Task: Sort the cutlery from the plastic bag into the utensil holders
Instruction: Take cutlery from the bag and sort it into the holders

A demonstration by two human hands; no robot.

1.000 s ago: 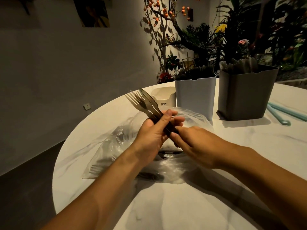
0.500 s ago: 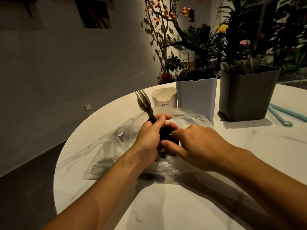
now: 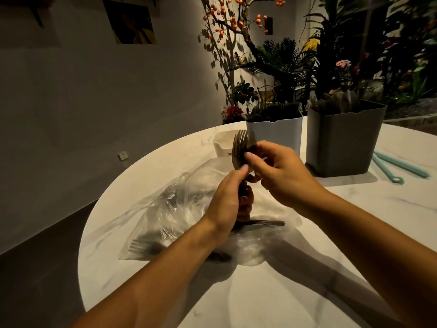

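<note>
While the left hand (image 3: pixel 228 202) grips a bunch of dark plastic forks (image 3: pixel 240 150) upright, the right hand (image 3: pixel 281 172) pinches their tines; small white holder (image 3: pixel 223 144) at the tabletop's far edge reads "CR", rest hidden.

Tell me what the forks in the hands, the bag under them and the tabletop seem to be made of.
Forks: probably plastic; matte dark brown, thin flat tines, no metallic glint, though dim light leaves that open.
Plastic bag: thin clear film, glossy and crumpled, with cutlery showing through it.
Table: white with grey veins and a smooth sheen, so marble or a marble-look surface; which one cannot be told.
</note>
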